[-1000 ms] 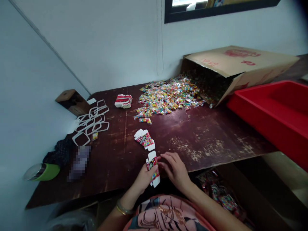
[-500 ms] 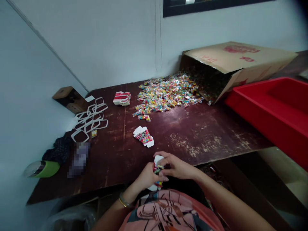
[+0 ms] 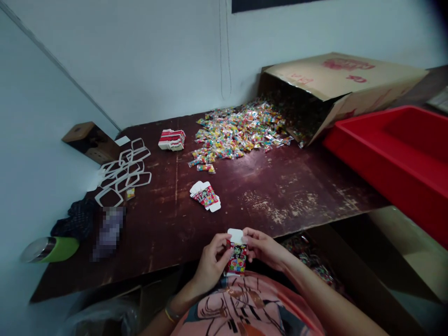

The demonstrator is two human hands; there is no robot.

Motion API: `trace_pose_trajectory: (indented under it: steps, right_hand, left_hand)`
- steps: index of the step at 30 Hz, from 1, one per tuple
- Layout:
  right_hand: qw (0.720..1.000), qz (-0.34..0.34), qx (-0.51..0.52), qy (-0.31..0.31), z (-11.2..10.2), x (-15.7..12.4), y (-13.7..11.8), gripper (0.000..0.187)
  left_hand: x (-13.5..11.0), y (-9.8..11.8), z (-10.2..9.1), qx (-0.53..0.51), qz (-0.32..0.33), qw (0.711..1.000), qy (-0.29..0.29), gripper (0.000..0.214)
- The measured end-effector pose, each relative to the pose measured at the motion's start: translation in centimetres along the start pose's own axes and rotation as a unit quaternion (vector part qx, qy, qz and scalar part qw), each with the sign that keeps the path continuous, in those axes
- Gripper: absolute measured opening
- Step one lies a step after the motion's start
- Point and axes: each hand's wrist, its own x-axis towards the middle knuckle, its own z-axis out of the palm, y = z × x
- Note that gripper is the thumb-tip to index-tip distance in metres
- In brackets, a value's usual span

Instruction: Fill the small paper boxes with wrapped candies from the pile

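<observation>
A small printed red candy box [image 3: 237, 258] with a white top flap standing up is held in front of my body, just off the table's front edge. My left hand [image 3: 212, 261] pinches its left side with thumb and fingers. On the other side, my right hand [image 3: 263, 247] grips the upper right edge by the flap. Farther in on the table lies a small fanned stack of flat printed boxes [image 3: 206, 196] with white flaps. Beyond that spreads a big heap of wrapped candies [image 3: 241, 130].
At the heap's right, a cardboard carton [image 3: 346, 77] lies on its side, beside a red tray [image 3: 392, 158]. Left stand a red-and-white stack [image 3: 171, 140], white frames [image 3: 128, 170], a wooden box [image 3: 91, 142], dark cloth [image 3: 74, 219] and a green cup [image 3: 61, 249]. Wrapped candies [image 3: 315, 261] lie below the table edge.
The box has been turned so its printed face and raised white flap show. My right hand has moved from across its front to its right edge. The view has shifted slightly.
</observation>
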Motion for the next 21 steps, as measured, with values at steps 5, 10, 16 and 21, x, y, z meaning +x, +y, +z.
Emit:
trace_pose_trajectory:
  steps: [5,10,16,21]
  right_hand:
    - [0.999,0.026,-0.014,-0.033,0.0,0.1,-0.9,0.031]
    - [0.997,0.053,-0.016,-0.06,-0.2,0.8,-1.2,0.031]
    - [0.98,0.065,-0.158,-0.104,0.6,1.9,-2.0,0.032]
    - [0.912,-0.147,-0.378,-0.053,2.8,1.3,-2.1,0.029]
  left_hand:
    - [-0.4,-0.3,-0.3,0.029,-0.004,1.0,0.005,0.026]
    - [-0.6,-0.2,-0.5,-0.011,-0.025,0.999,0.023,0.028]
    - [-0.4,0.1,0.1,-0.086,-0.08,0.992,0.054,0.022]
    - [0.6,0.1,0.5,-0.336,-0.183,0.924,0.025,0.054]
